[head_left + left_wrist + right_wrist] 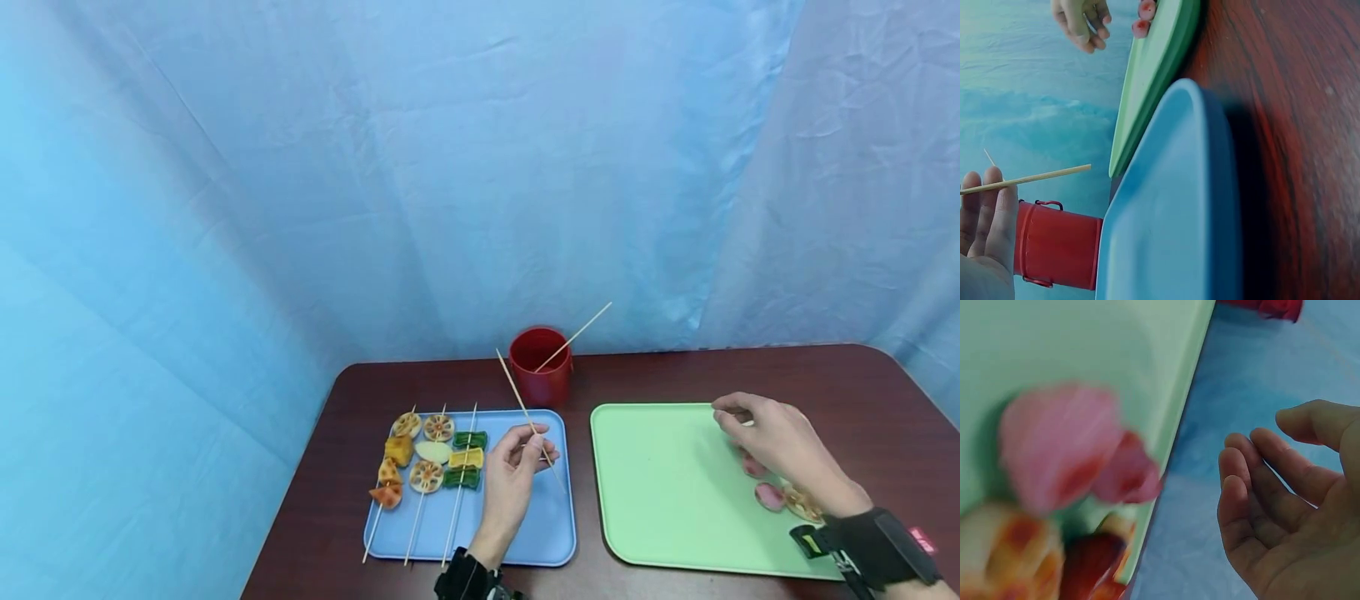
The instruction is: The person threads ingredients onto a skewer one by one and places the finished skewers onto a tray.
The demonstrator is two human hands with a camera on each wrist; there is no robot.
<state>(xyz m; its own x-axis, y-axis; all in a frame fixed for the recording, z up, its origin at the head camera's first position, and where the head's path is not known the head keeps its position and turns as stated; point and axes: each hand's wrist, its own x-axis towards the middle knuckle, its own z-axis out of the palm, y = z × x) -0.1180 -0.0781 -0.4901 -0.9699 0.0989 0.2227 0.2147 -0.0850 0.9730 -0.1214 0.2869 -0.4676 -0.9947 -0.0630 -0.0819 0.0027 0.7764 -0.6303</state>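
My left hand (513,479) pinches a thin bamboo skewer (516,390) above the right part of the blue tray (536,537). The skewer slants up toward the red bucket, and in the left wrist view no food shows on the visible length of the skewer (1047,176). My right hand (783,442) hovers over the right side of the green tray (667,500). Its fingers are loosely bent with nothing between them in the right wrist view. Near it lie round pink pieces (1060,447) and a lotus root slice (801,504), partly hidden by the wrist.
Three loaded skewers lie on the blue tray's left side, with lotus slices (427,477), orange chunks (387,497) and green pieces (462,478). Behind the trays stands a red bucket (542,385) with one skewer (585,329) leaning in it. A blue curtain (450,183) hangs behind the table.
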